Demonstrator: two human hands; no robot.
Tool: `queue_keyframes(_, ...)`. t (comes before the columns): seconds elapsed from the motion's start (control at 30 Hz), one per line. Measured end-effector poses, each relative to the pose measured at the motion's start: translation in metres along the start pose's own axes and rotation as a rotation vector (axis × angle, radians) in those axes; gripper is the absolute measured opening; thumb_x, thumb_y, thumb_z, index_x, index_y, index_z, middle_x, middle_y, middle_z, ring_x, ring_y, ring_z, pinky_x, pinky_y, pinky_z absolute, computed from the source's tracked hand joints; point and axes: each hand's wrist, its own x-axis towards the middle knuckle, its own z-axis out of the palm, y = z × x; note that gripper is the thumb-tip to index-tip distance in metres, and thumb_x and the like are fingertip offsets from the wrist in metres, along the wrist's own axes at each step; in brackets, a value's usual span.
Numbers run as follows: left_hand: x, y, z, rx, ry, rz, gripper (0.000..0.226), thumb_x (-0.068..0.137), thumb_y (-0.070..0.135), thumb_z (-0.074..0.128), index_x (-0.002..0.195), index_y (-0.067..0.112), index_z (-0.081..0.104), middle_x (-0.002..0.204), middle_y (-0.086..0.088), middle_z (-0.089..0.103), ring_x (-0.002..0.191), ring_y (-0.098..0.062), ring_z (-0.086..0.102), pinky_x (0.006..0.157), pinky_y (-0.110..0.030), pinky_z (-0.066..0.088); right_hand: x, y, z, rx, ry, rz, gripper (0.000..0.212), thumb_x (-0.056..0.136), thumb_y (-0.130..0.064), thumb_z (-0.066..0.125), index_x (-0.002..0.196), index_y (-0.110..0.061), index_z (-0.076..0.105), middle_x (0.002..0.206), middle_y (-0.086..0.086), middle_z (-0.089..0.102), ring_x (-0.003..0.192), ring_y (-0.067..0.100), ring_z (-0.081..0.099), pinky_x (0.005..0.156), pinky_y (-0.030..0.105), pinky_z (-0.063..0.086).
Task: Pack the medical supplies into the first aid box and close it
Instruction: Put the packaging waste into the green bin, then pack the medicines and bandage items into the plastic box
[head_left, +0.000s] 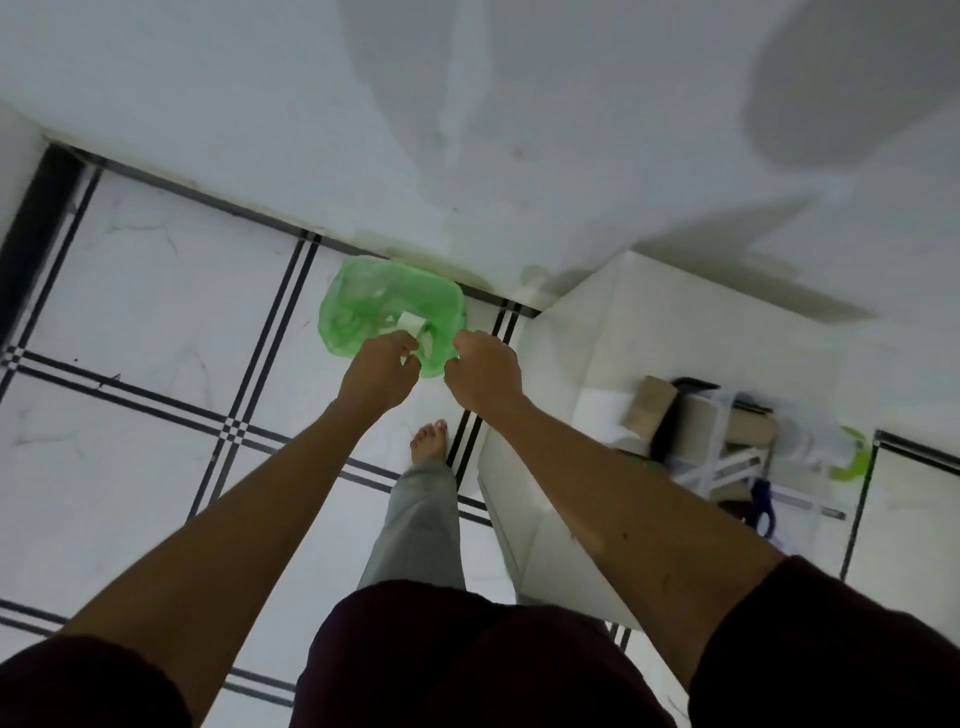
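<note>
From the head camera, your left hand (382, 371) and right hand (483, 371) both pinch the rim of a green plastic bag (363, 306) over the tiled floor (156, 291), fingers curled shut on it. White packets (410, 325) sit inside; no writing readable.

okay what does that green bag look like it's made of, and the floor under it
Green bag: looks like thin plastic film, translucent and crinkly, with white contents showing through it. Floor: seemingly glossy ceramic or marble-look tile, white with faint grey veins and dark double stripes; which of these cannot be told.
</note>
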Motion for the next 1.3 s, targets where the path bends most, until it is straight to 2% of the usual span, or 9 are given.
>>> queue_keyframes(0.2,-0.071,0.094,0.029,0.104,0.054,0.206,0.030,0.089,0.010,0.052,0.117,0.003,0.062,0.121,-0.015,0.065,0.110,-0.032,0.060,0.095,-0.040,0.048,-0.082,0.061,-0.062,0.057,0.204,-0.123,0.019,0.085,-0.011,0.051,0.098,-0.002,0.061,0.099,0.016,0.066,0.093,0.036,0.060,0.082,0.040,0.046)
queue_keyframes(0.4,-0.169,0.187,0.108,0.122,0.107,0.374,0.027,0.088,0.015,0.051,0.112,0.009,0.063,0.112,-0.012,0.067,0.102,-0.031,0.061,0.085,-0.041,0.050,-0.177,0.158,-0.093,0.193,0.412,-0.201,0.026,0.087,-0.008,0.053,0.110,-0.005,0.063,0.112,0.012,0.066,0.106,0.030,0.057,0.094,0.043,0.046)
queue_keyframes(0.5,-0.200,0.218,0.141,0.209,0.125,0.458,0.025,0.085,0.016,0.051,0.105,0.011,0.063,0.103,-0.009,0.067,0.092,-0.032,0.062,0.073,-0.044,0.051,-0.207,0.196,-0.102,0.214,0.462,-0.187,0.019,0.086,-0.008,0.054,0.103,-0.007,0.063,0.104,0.011,0.066,0.099,0.027,0.058,0.090,0.042,0.048)
queue_keyframes(0.6,-0.216,0.237,0.158,0.241,0.169,0.489,0.023,0.087,0.018,0.051,0.105,0.011,0.064,0.107,-0.007,0.068,0.094,-0.031,0.062,0.074,-0.043,0.052,-0.229,0.228,-0.104,0.234,0.458,-0.113,0.023,0.086,-0.010,0.052,0.108,-0.006,0.062,0.110,0.013,0.063,0.103,0.029,0.056,0.089,0.041,0.048)
queue_keyframes(0.87,-0.223,0.252,0.174,0.240,0.129,0.518,0.025,0.087,0.019,0.053,0.109,0.012,0.064,0.113,-0.003,0.066,0.100,-0.026,0.061,0.077,-0.039,0.051,-0.254,0.277,-0.105,0.340,0.500,-0.114,0.027,0.080,-0.007,0.051,0.104,-0.003,0.064,0.099,0.015,0.066,0.092,0.032,0.057,0.081,0.046,0.049)
queue_keyframes(1.0,-0.222,0.235,0.176,0.251,0.162,0.528,0.019,0.085,0.022,0.056,0.100,0.016,0.066,0.102,-0.002,0.068,0.094,-0.024,0.061,0.070,-0.035,0.052,-0.242,0.291,-0.117,0.362,0.541,-0.043,0.027,0.082,-0.007,0.052,0.107,-0.003,0.061,0.102,0.015,0.063,0.097,0.030,0.056,0.083,0.046,0.050)
queue_keyframes(1.1,-0.220,0.223,0.176,0.269,0.138,0.575,0.023,0.085,0.023,0.059,0.106,0.015,0.066,0.106,-0.004,0.068,0.099,-0.024,0.060,0.070,-0.034,0.053,-0.231,0.307,-0.130,0.365,0.553,0.027,0.032,0.083,-0.004,0.053,0.115,-0.003,0.059,0.112,0.015,0.062,0.106,0.030,0.054,0.086,0.043,0.050)
queue_keyframes(1.2,-0.212,0.223,0.175,0.271,0.136,0.577,0.023,0.084,0.021,0.058,0.105,0.015,0.063,0.105,-0.004,0.066,0.098,-0.025,0.058,0.069,-0.036,0.053,-0.217,0.325,-0.141,0.269,0.495,0.113,0.043,0.081,0.001,0.052,0.123,-0.004,0.054,0.123,0.015,0.058,0.115,0.031,0.050,0.088,0.039,0.048)
queue_keyframes(1.3,-0.200,0.220,0.173,0.178,0.192,0.491,0.014,0.078,0.016,0.056,0.092,0.014,0.058,0.089,-0.001,0.059,0.084,-0.022,0.053,0.062,-0.033,0.046,-0.200,0.345,-0.146,0.149,0.369,0.155,0.049,0.077,0.007,0.052,0.125,-0.001,0.050,0.125,0.018,0.054,0.116,0.034,0.048,0.093,0.040,0.045)
